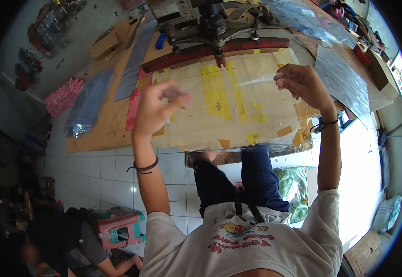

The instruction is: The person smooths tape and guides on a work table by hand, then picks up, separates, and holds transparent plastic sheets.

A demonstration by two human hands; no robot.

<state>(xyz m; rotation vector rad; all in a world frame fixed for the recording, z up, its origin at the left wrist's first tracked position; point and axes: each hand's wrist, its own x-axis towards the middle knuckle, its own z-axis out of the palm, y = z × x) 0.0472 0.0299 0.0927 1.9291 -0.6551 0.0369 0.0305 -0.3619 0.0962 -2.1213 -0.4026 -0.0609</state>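
My left hand (160,107) is raised over the left part of a board (187,111) covered with pale sheeting and yellow tape strips. It is blurred, with its fingers curled towards the thumb. On the other side, my right hand (301,84) hovers above the board's right edge, fingers bent and thumb close to them in a pinch. A pale glossy streak (256,82) runs across the board beside the right fingertips. Whether it is clear film in my hands, I cannot make out. Beyond both hands stands a machine (215,27) with a long red bar (256,45).
Blue-grey plastic sheets (90,101) lie on the table at left, with another sheet (342,81) at right. A blue-handled tool (161,41) and a cardboard box (108,44) sit at the back left. Behind me, a person (67,240) bends near a pink-and-green stool (120,228).
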